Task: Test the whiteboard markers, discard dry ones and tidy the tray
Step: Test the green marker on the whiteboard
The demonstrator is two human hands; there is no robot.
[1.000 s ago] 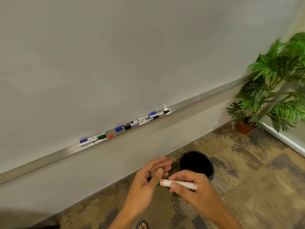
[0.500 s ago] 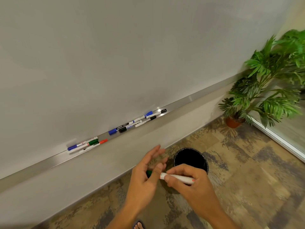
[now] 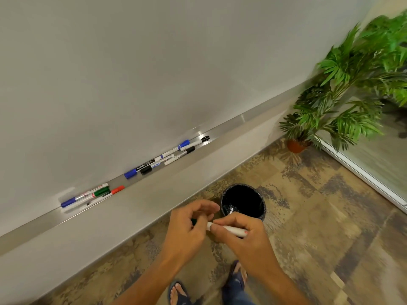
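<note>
A white marker (image 3: 231,230) with a green cap lies level between my two hands, just in front of the black bin (image 3: 243,202). My right hand (image 3: 244,241) grips its white barrel. My left hand (image 3: 189,225) has its fingers curled round the green cap end. The long metal tray (image 3: 231,126) under the whiteboard (image 3: 154,73) carries two loose groups of markers: a left group (image 3: 92,194) with blue, green and red caps, and a right group (image 3: 167,157) with blue and black caps.
A potted green plant (image 3: 343,95) stands on the floor at the right, beside a glass panel with a white frame (image 3: 363,172). The floor is patterned carpet. My feet in sandals (image 3: 182,291) are at the bottom edge.
My left hand's fingers, spread straight before, have curled round the green cap. The camera has tilted down, so my feet have come into view.
</note>
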